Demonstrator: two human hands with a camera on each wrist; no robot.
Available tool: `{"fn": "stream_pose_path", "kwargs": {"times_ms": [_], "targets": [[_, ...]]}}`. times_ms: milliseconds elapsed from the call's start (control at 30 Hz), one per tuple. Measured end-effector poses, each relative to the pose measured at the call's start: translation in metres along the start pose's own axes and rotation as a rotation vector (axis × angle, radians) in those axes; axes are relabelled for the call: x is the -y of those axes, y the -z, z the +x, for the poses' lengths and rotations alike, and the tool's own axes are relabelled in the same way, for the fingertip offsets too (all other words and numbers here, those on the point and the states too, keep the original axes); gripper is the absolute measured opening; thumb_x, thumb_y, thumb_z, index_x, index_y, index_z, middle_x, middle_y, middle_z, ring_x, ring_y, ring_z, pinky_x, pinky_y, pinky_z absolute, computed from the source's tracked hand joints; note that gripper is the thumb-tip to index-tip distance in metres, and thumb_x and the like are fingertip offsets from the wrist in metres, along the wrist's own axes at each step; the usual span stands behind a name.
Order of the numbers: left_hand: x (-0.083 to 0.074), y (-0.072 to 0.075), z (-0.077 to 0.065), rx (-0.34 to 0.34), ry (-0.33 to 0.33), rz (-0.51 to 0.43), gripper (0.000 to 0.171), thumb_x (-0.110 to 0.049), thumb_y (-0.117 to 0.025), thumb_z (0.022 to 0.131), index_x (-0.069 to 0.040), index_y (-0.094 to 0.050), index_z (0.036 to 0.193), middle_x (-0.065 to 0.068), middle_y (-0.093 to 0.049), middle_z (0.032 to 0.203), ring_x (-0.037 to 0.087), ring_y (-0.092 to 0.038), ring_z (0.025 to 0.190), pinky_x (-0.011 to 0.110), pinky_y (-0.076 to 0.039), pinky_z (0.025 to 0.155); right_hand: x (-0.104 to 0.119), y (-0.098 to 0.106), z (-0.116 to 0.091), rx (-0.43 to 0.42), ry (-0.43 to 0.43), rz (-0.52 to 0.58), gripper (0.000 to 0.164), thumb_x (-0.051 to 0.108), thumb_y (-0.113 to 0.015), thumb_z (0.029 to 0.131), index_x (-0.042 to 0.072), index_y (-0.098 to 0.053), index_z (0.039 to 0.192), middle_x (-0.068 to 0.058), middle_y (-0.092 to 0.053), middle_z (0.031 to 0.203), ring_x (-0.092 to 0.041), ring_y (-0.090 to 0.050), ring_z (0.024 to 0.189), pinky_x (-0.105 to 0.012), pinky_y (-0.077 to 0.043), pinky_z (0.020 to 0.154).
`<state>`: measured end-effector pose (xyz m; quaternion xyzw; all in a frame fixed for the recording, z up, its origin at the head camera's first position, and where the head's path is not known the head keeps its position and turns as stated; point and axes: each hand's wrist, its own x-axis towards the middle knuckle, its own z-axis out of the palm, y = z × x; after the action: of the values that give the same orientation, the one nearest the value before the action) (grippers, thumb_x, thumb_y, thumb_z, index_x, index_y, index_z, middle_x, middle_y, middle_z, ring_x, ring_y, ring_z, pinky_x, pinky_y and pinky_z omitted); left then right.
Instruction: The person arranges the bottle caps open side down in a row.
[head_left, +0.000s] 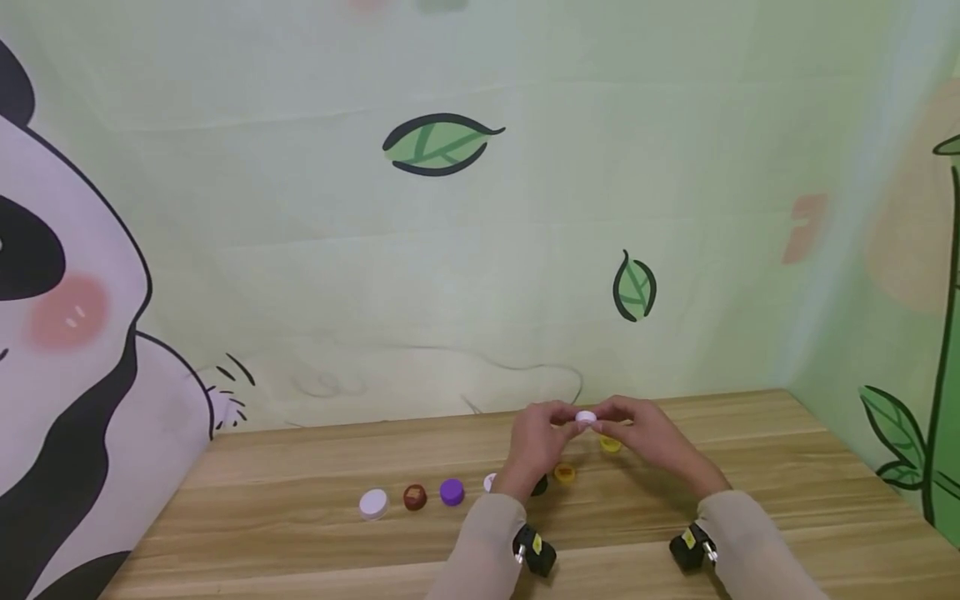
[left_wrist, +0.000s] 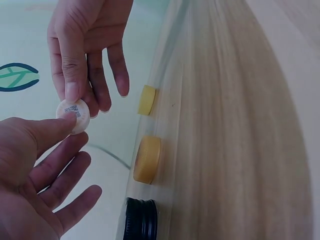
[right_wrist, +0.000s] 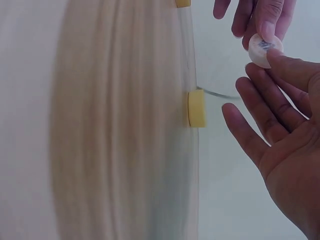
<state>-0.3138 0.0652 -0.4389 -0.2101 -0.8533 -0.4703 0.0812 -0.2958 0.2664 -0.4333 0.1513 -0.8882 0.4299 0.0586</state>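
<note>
A small white bottle cap (head_left: 586,417) is held up above the far part of the table, between both hands. My left hand (head_left: 535,442) pinches one side of it with thumb and forefinger, and my right hand (head_left: 651,435) pinches the other side. In the left wrist view the face of the cap (left_wrist: 80,122) shows a printed square code, partly covered by a thumb. The other fingers of both hands are spread loosely below. Beneath the hands stand a yellow cap (head_left: 611,445), an orange-yellow cap (head_left: 565,473) and a black cap (left_wrist: 141,220), mostly hidden by my left hand in the head view.
Leftward along the wooden table (head_left: 300,550) the row goes on with a partly hidden white cap (head_left: 491,482), a purple cap (head_left: 452,492), a brown-red cap (head_left: 415,497) and a larger white cap (head_left: 373,503). A printed cloth backdrop (head_left: 525,208) rises behind the table's far edge.
</note>
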Motion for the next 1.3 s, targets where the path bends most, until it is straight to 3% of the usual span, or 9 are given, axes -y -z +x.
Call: {"fn": "stream_pose_path", "kwargs": {"times_ms": [267,533,967,1300], "targets": [[0.0009,0.0005,-0.0036,0.000,-0.021,-0.014,0.026,-0.007,-0.083,0.093,-0.012,-0.080,0.118,-0.003,-0.079,0.093,0.014,-0.074,0.094,0.032,-0.058,0.086,0.0024,-0.0040,-0.0025,-0.034,-0.018,0.063,0.019,0.016,-0.069,0.105,0.002,-0.073,0.118,-0.008,-0.075,0.113,-0.028,-0.068,0.108,-0.047,-0.057,0.093],[0.0034,-0.0001,-0.0061,0.005,-0.026,-0.022,0.027,-0.011,-0.085,0.092,-0.017,-0.082,0.118,-0.008,-0.076,0.087,0.008,-0.071,0.086,0.025,-0.056,0.073,0.0023,-0.0045,-0.0029,-0.040,-0.013,0.091,0.022,0.016,-0.068,0.106,0.003,-0.071,0.123,-0.007,-0.075,0.111,-0.024,-0.069,0.101,-0.042,-0.059,0.089],[0.0033,0.0017,-0.0070,0.026,-0.031,-0.019,0.023,-0.016,-0.082,0.095,-0.011,-0.081,0.117,-0.006,-0.079,0.096,0.010,-0.072,0.094,0.029,-0.057,0.084,-0.0009,-0.0051,-0.0057,-0.013,0.034,0.057,0.030,0.017,-0.076,0.100,0.005,-0.072,0.127,-0.007,-0.075,0.118,-0.026,-0.069,0.108,-0.054,-0.056,0.097],[0.0028,0.0067,-0.0080,0.056,-0.083,-0.027,0.021,-0.014,-0.082,0.095,-0.009,-0.081,0.115,-0.001,-0.079,0.107,0.015,-0.073,0.097,0.030,-0.058,0.086,-0.0001,-0.0048,-0.0041,-0.008,0.020,0.029,0.023,0.015,-0.077,0.099,0.004,-0.076,0.120,-0.005,-0.077,0.111,-0.024,-0.069,0.103,-0.044,-0.059,0.087]]}}
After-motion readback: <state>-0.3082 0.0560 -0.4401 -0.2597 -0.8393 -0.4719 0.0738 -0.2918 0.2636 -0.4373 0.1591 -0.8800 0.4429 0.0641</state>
